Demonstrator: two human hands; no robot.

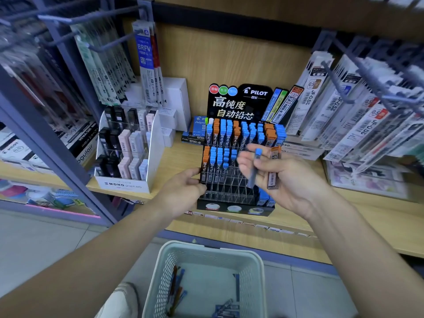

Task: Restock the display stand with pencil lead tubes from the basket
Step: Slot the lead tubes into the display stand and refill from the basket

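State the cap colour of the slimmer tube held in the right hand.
Blue cap on the slimmer tube in the right hand; head view.

display stand (229,193): on shelf (344,216), middle, near front edge
stand tubes (223,131): in back rows and front right corner of display stand
smaller stand (128,148): same shelf, left of display stand, apart
boxes (176,97): behind smaller stand
hanging packs (344,111): on hooks, right of and above display stand
basket (206,251): below shelf, in front of display stand
loose tubes (176,288): in basket, by left wall and front right
left hand (183,191): holds display stand's left side
right hand (286,182): before display stand's right half
held tubes (273,171): two, side by side in right hand
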